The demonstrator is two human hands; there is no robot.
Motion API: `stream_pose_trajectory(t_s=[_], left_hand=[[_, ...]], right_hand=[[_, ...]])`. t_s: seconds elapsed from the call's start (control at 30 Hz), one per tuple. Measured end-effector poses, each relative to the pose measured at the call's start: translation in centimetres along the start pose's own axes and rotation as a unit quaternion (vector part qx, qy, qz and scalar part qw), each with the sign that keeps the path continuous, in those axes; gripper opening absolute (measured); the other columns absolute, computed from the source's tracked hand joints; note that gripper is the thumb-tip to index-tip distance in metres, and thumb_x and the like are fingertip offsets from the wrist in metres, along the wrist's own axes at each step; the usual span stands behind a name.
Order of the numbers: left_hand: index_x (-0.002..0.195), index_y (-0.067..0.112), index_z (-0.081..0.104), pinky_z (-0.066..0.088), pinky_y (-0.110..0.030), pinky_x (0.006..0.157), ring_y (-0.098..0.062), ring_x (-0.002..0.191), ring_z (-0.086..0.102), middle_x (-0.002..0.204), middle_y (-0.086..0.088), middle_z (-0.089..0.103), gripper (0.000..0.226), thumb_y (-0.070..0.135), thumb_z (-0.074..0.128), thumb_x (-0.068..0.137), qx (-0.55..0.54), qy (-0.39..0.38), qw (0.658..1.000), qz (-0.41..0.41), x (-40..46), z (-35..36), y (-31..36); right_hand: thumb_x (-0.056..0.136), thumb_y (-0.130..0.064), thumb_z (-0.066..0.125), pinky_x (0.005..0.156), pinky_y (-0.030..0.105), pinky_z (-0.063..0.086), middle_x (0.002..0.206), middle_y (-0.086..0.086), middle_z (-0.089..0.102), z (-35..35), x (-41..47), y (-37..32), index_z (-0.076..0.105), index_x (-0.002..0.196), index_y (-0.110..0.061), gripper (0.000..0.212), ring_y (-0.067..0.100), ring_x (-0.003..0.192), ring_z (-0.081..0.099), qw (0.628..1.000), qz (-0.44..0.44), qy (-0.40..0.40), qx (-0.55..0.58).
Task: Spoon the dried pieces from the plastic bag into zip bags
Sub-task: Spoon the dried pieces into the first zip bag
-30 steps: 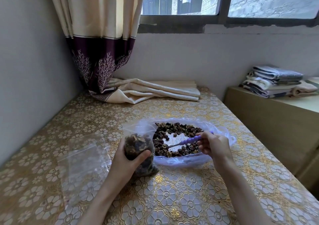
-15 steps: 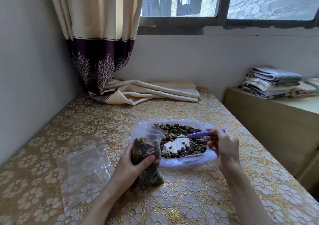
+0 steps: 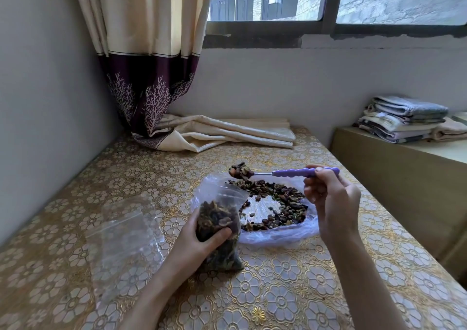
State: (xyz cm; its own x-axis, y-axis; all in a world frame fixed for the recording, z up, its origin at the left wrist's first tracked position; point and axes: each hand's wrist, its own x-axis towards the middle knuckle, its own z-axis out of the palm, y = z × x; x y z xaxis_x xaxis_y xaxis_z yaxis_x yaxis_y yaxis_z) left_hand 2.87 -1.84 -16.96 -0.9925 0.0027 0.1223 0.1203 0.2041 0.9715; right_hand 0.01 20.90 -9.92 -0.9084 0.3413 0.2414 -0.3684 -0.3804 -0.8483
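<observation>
On the gold floral tablecloth [image 3: 290, 302], the left hand [image 3: 194, 241] gripped a zip bag [image 3: 217, 231] standing upright, thumb curled across its front and fingers round the back. Bag part-filled with dark dried pieces; its clear top stood open, tilted toward the plastic bag [image 3: 278, 238] just beside it on the right.

Plastic bag lay flat and spread open on the cloth, touching or very near the zip bag's right edge. Dried pieces [image 3: 283, 208] in it formed a loose ring, brown with some green, with a bare patch of plastic showing in the middle.

Right hand [image 3: 331, 203] held a purple-handled spoon [image 3: 290, 173], fingers curled and pinching the far end of the handle. Spoon was roughly level, raised above the far rim of the plastic bag, bowl pointing left. Bowl was heaped with dried pieces and sat above and slightly right of the zip bag's mouth, not touching it.

Left of the held bag, well apart from it, an empty clear zip bag [image 3: 126, 238] lay flat on the cloth.

Curtain [image 3: 151, 76] hung at the far left corner, its hem piled on the table. Folded towels [image 3: 404, 119] stacked on a wooden cabinet [image 3: 394, 178] to the right.
</observation>
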Motion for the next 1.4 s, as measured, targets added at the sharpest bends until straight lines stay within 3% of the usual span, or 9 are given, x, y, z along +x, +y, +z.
stream_pose_trajectory(t_s=[0.23, 0.47, 0.6, 0.73, 0.87, 0.97, 1.1, 1.23, 1.4], left_hand=[[0.115, 0.034, 0.05, 0.05, -0.014, 0.07, 0.003, 0.092, 0.062, 0.105, 0.009, 0.066, 0.064, 0.053, 0.077, 0.061, -0.007, -0.002, 1.0, 0.005, -0.3, 0.0, 0.5], [0.111, 0.037, 0.051, 0.049, -0.016, 0.071, 0.001, 0.095, 0.061, 0.104, 0.01, 0.066, 0.075, 0.062, 0.072, 0.043, -0.009, 0.01, 1.0, -0.004, -0.4, 0.1, 0.8], [0.115, 0.032, 0.051, 0.05, -0.018, 0.07, -0.004, 0.096, 0.062, 0.104, 0.007, 0.066, 0.08, 0.061, 0.077, 0.044, -0.006, 0.017, 1.0, -0.003, -0.4, 0.1, 0.9], [0.098, 0.032, 0.057, 0.051, -0.016, 0.066, -0.002, 0.088, 0.064, 0.094, 0.01, 0.069, 0.053, 0.044, 0.079, 0.051, -0.009, 0.053, 0.998, 0.023, -0.3, -0.4, 1.2], [0.094, 0.025, 0.062, 0.052, -0.015, 0.062, -0.005, 0.084, 0.066, 0.087, 0.006, 0.071, 0.041, 0.03, 0.075, 0.055, -0.035, 0.101, 0.993, 0.057, -0.3, -1.2, 1.5], [0.094, 0.017, 0.063, 0.049, -0.01, 0.06, -0.001, 0.08, 0.065, 0.088, 0.007, 0.069, 0.043, 0.024, 0.076, 0.054, -0.043, 0.14, 0.986, 0.077, -0.4, -1.3, 1.7], [0.095, 0.023, 0.062, 0.047, -0.005, 0.062, 0.01, 0.079, 0.062, 0.081, 0.017, 0.07, 0.045, 0.02, 0.079, 0.054, -0.031, 0.134, 0.985, 0.1, -0.3, -1.2, 1.6], [0.097, 0.036, 0.053, 0.046, -0.005, 0.057, 0.006, 0.081, 0.061, 0.089, 0.019, 0.066, 0.053, 0.033, 0.078, 0.05, -0.002, 0.046, 0.998, 0.036, -0.3, -1.0, 1.0], [0.099, 0.038, 0.055, 0.048, -0.007, 0.057, 0.005, 0.085, 0.061, 0.095, 0.016, 0.066, 0.055, 0.036, 0.078, 0.05, -0.016, 0.047, 0.999, 0.015, -0.1, -1.5, 0.5]], right_hand=[[0.09, 0.005, 0.049, 0.05, 0.018, 0.041, 0.061, 0.003, 0.06, 0.8, -1.1, 0.0, 0.071, 0.076, -0.013, 0.032, 0.012, 0.055, 0.051, 0.992, -0.036, -0.121, -0.028], [0.073, -0.006, 0.05, 0.052, 0.019, 0.039, 0.062, 0.0, 0.06, 0.6, -1.1, 0.0, 0.073, 0.07, -0.018, 0.026, 0.012, 0.057, 0.048, 0.985, -0.038, -0.164, -0.022], [0.076, -0.006, 0.05, 0.051, 0.016, 0.041, 0.061, -0.002, 0.06, 0.2, -0.9, 0.1, 0.073, 0.07, -0.018, 0.027, 0.009, 0.055, 0.049, 0.989, -0.042, -0.139, 0.0], [0.088, 0.004, 0.045, 0.049, 0.014, 0.043, 0.058, -0.006, 0.06, -0.7, -0.1, 0.4, 0.069, 0.073, -0.014, 0.033, 0.005, 0.052, 0.051, 0.998, -0.039, -0.045, 0.023], [0.088, 0.0, 0.05, 0.048, 0.014, 0.042, 0.056, -0.006, 0.058, -1.9, 0.4, 1.1, 0.065, 0.076, -0.016, 0.026, 0.007, 0.054, 0.052, 0.989, -0.065, 0.016, -0.134], [0.086, -0.006, 0.054, 0.054, 0.028, 0.041, 0.056, -0.004, 0.058, -2.2, 0.5, 1.9, 0.068, 0.065, -0.023, 0.031, 0.02, 0.06, 0.05, 0.966, -0.076, 0.016, -0.246], [0.087, -0.011, 0.055, 0.059, 0.037, 0.043, 0.058, -0.002, 0.06, -1.7, 0.0, 2.2, 0.068, 0.064, -0.049, 0.046, 0.022, 0.061, 0.05, 0.956, -0.069, 0.001, -0.287], [0.089, -0.008, 0.053, 0.055, 0.028, 0.043, 0.055, -0.004, 0.065, -1.5, 0.1, 2.9, 0.07, 0.066, -0.015, 0.029, 0.009, 0.053, 0.055, 0.956, 0.009, -0.027, -0.29], [0.089, -0.003, 0.054, 0.045, 0.017, 0.045, 0.059, 0.0, 0.066, -1.2, 0.1, 3.8, 0.067, 0.084, -0.005, 0.014, 0.008, 0.049, 0.057, 0.964, 0.098, -0.06, -0.24]])
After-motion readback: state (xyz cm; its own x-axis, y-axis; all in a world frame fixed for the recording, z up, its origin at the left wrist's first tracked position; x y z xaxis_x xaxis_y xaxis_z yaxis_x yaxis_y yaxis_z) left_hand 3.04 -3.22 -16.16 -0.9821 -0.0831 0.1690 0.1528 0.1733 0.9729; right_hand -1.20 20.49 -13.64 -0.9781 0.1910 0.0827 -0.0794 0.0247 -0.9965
